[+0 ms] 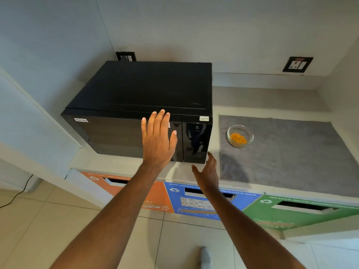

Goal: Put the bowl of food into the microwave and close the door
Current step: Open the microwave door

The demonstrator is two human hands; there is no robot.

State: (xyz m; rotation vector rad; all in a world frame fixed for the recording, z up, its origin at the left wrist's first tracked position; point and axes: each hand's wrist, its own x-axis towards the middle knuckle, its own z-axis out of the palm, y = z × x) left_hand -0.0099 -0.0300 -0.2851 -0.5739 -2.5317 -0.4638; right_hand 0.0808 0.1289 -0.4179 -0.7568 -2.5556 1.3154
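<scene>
A black microwave point(139, 98) stands on the counter with its door shut. My left hand point(158, 139) is spread flat in front of the door's right part, fingers apart, holding nothing. My right hand point(206, 172) hovers lower, near the microwave's bottom right corner, fingers loosely open and empty. A clear glass bowl point(240, 135) with orange-yellow food sits on a grey mat point(291, 152) to the right of the microwave, apart from both hands.
The counter point(124, 165) ends in a front edge above waste bins labelled orange point(159, 193), blue point(174, 200) and green point(272, 212). Two wall sockets point(297, 64) sit behind. Walls close in on the left and right. A tiled floor lies below.
</scene>
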